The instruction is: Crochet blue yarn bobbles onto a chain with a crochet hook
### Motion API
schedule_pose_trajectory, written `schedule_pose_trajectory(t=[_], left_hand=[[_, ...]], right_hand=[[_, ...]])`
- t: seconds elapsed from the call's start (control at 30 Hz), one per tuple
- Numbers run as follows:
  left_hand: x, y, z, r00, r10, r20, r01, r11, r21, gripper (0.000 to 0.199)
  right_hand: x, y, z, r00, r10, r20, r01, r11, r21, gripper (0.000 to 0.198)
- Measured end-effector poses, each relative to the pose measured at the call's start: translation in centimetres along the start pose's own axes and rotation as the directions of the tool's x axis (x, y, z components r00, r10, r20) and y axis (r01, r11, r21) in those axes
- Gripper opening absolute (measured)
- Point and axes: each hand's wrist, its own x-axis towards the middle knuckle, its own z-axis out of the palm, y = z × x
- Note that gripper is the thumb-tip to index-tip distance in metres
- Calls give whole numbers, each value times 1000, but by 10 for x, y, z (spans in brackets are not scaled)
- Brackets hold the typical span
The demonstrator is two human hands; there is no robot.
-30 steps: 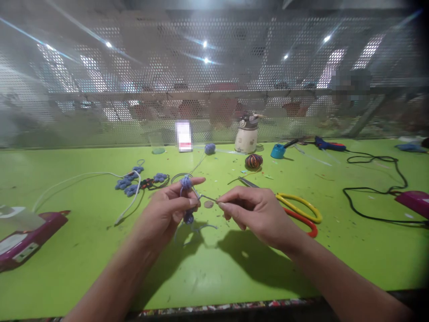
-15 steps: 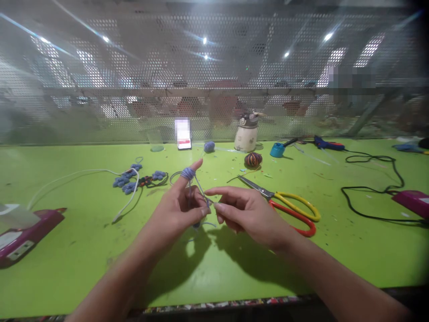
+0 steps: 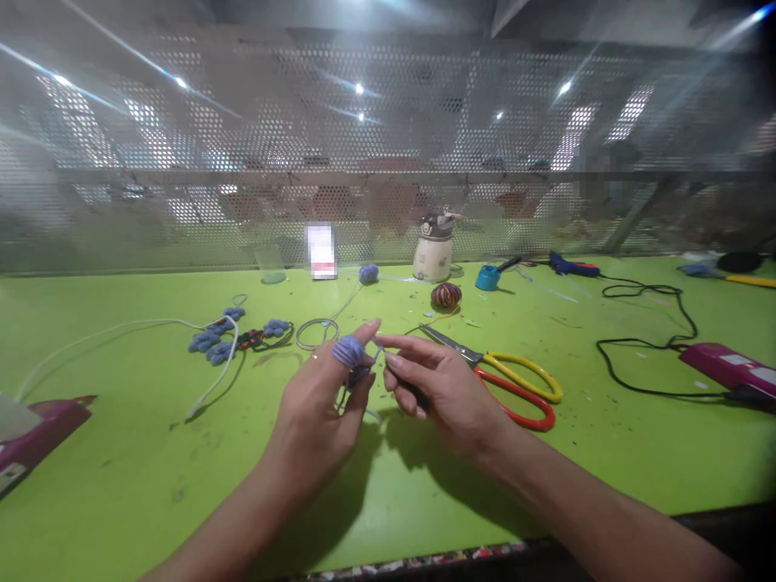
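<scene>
Blue yarn point(image 3: 348, 351) is wound several times round the index finger of my left hand point(image 3: 321, 396). That hand's thumb and fingers are closed on the yarn and a small blue crochet piece point(image 3: 359, 375), mostly hidden by the fingers. My right hand point(image 3: 445, 380) is closed round a thin crochet hook, whose dark handle point(image 3: 415, 394) shows under the fingers. The hook's tip meets the yarn between the two hands; its exact place in the loops is too small to make out. A strand runs back to a small blue yarn ball point(image 3: 369, 274).
Scissors point(image 3: 515, 380) with yellow and red handles lie beside my right hand. Blue crocheted flowers point(image 3: 218, 339) and a white cable point(image 3: 234, 347) lie left. Behind stand a multicoloured yarn ball point(image 3: 446, 297), a bottle point(image 3: 432, 255), a phone point(image 3: 322, 252) and a glue gun point(image 3: 573, 265).
My left hand has turned, bringing its yarn-wrapped finger lower and toward the right hand. My right fingers have curled further, and the dark handle now shows. The whole view has shifted slightly.
</scene>
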Motion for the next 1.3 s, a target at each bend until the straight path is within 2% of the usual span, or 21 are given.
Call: schedule_pose_trajectory(t=[0.07,0.13,0.2,0.23,0.3,0.4,0.53,0.67,0.83,0.97,1.1,1.23,1.3], left_hand=[[3,1,-1,980,-196,18,195,951,-240,59],[8,0,-3,921,-372,118,382,796,-471,64],[11,-1,-6,860,-453,235,497,635,-591,70],[13,-2,-8,838,-465,286,533,582,-614,74],[14,-4,-10,812,-462,356,574,527,-627,79],[15,-5,-13,800,-450,397,593,494,-635,78],[17,-4,-18,793,-470,388,597,470,-651,59],[18,-3,-24,799,-462,384,584,445,-679,46],[17,-1,-26,818,-391,422,570,454,-685,49],[15,0,-25,836,-344,427,548,500,-671,53],[15,-2,-25,853,-285,438,515,595,-617,57],[14,-5,-27,873,-240,425,441,761,-476,59],[14,-4,-28,879,-229,418,410,811,-418,58]], right_hand=[[-1,0,1,999,-39,-7,39,999,0,33],[-2,-1,2,997,-73,-18,73,997,-22,30],[-3,-2,2,995,-96,-21,95,994,-51,29],[-2,-2,1,994,-105,-22,103,992,-68,28],[-2,-3,-1,992,-124,-24,121,988,-101,27],[-1,-6,-4,990,-141,-23,136,980,-147,25],[-1,-12,-10,993,-114,13,114,974,-196,27],[1,-19,-16,991,-81,108,105,965,-241,27],[3,-30,-24,977,-73,200,135,939,-317,23],[2,-33,-25,970,-87,228,165,922,-352,23],[-1,-35,-24,961,-97,259,198,896,-398,23],[-5,-38,-23,951,-114,289,245,848,-469,24],[-7,-38,-23,947,-107,302,256,822,-509,24]])
